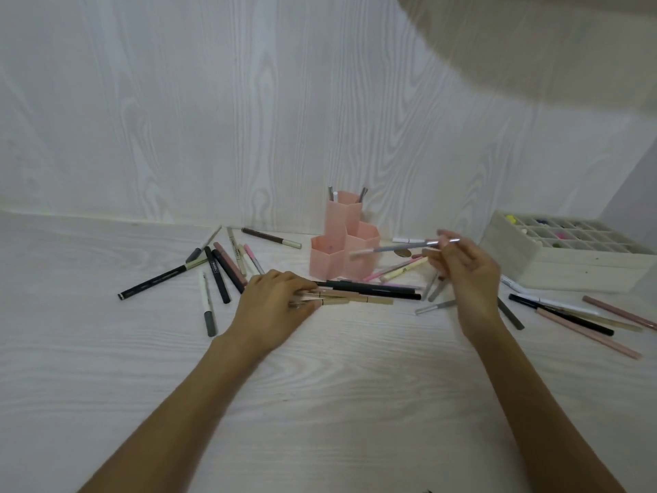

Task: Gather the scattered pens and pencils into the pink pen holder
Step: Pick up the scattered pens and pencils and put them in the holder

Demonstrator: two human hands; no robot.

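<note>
Pink plastic marks your target: the pink pen holder (pixel 341 240), a cluster of hexagonal tubes of stepped heights, stands on the pale wood-grain table (pixel 337 386) near the back wall, and only its tallest rear tube shows anything in it, two or three tips poking above the rim. You are in the loading step, early on by my judgement, since most of the pens still lie scattered. Your right hand (pixel 465 275) is raised off the table just right of the holder, its fingertips pinched around the rear end of a grey pen (pixel 391 248) that runs nearly level, its blurred tip reaching across the front of the middle tube. Your left hand (pixel 275 302) lies low on the table, fingers curled over the ends of a bundle of beige pencils (pixel 355 299) beside long black pens (pixel 373 288); whether it truly grips them or only rests on them, I cannot tell. Further pens fan out to the left (pixel 217 272) and to the right in front of a white compartment box (pixel 569 254). Next, I would say, you need to tilt the grey pen upright, bring its tip over an open tube, and let go only once it is inside the rim, taking care not to knock the light holder.
</note>
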